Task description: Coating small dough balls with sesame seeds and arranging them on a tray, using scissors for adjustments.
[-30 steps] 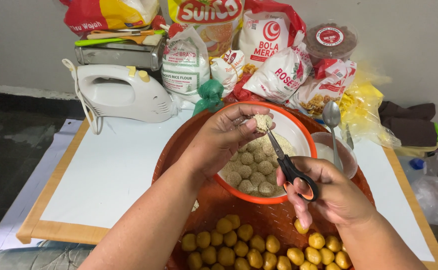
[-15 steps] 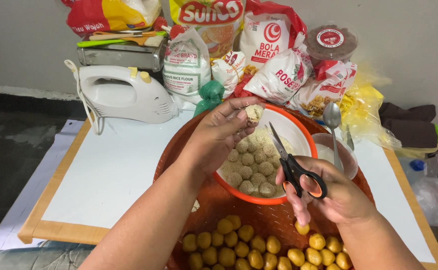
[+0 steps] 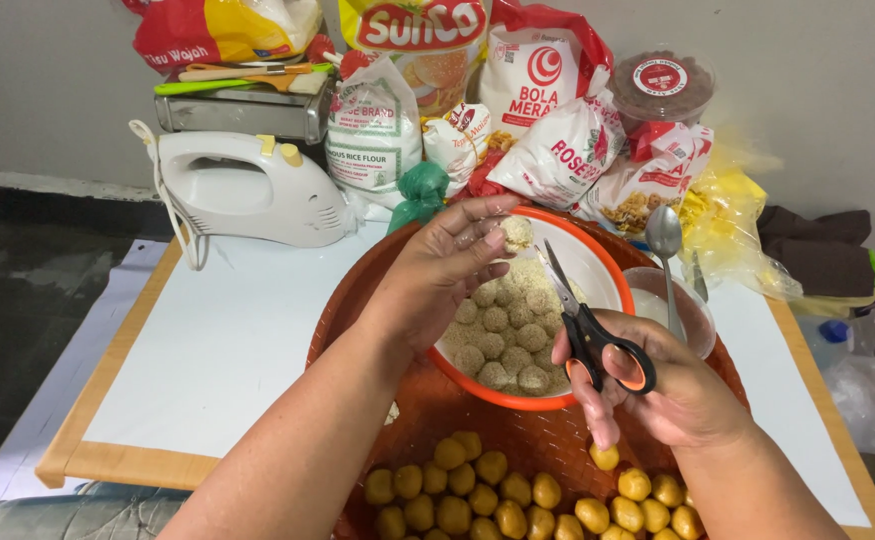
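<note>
My left hand [image 3: 446, 268] holds a small crumb-coated dough ball [image 3: 517, 233] at its fingertips, above a white bowl with an orange rim [image 3: 598, 262]. Several more coated balls lie in that bowl. My right hand [image 3: 670, 382] grips black scissors with orange-lined handles [image 3: 590, 328], blades pointing up toward the held ball, a short gap apart. A round orange basket tray [image 3: 358, 300] holds the bowl, and several plain yellow dough balls [image 3: 498, 495] lie at its near side.
A white hand mixer [image 3: 248, 190] lies at the table's back left. Bags of flour and crumbs [image 3: 548, 110] and a lidded tub [image 3: 666, 85] crowd the back. A metal spoon [image 3: 666, 240] stands in a small clear bowl [image 3: 700, 318] to the right.
My left hand has lifted the coated ball slightly up and left. My right hand has brought the scissors nearer, with the blades turned more upright.
</note>
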